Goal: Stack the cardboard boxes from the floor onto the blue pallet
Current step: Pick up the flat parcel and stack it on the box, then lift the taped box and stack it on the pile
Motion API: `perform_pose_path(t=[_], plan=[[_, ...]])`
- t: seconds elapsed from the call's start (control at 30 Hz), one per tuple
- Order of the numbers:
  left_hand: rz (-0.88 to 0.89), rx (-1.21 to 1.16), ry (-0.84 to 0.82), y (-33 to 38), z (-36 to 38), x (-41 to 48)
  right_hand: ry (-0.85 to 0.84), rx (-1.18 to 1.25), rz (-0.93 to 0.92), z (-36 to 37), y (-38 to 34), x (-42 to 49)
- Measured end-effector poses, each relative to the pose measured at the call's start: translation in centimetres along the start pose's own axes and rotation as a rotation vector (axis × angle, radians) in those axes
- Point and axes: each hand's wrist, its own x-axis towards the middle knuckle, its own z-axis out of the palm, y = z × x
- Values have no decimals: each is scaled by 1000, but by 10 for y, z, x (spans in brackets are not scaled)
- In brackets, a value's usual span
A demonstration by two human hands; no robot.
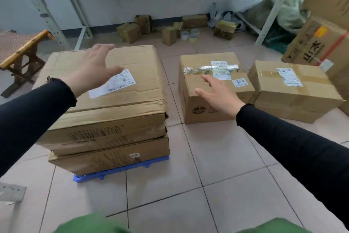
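Note:
Two flat cardboard boxes are stacked on the blue pallet (pixel 120 168) at the left; the top box (pixel 120 104) has a white label, the lower box (pixel 113 157) peeks out under it. My left hand (pixel 94 68) hovers open above the top box, fingers spread, holding nothing. On the floor to the right stands a taped box (pixel 211 74) with a "5842" sticker. My right hand (pixel 217 94) is open over its near top edge. Another labelled box (pixel 294 89) sits on the floor further right.
A white metal shelf rack (pixel 79 15) runs along the back wall, with small parcels (pixel 129 32) and tape rolls (pixel 189 35) on the floor under it. A wooden stool (pixel 20 49) stands at the left. Large cartons (pixel 321 43) lean at the right. Tiled floor lies in front.

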Motion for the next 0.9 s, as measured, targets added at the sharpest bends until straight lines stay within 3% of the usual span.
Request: perform_pose_path(t=[0.3, 0.5, 0.73, 0.9], plan=[[290, -185, -123, 202, 92, 27, 173, -125, 247, -90, 143, -35], [404, -225, -330, 326, 175, 31, 232, -199, 438, -148, 252, -67], [406, -100, -439, 432, 269, 59, 201, -267, 631, -200, 381, -80], [307, -47, -484, 467, 339, 83, 205, -255, 721, -221, 453, -64]])
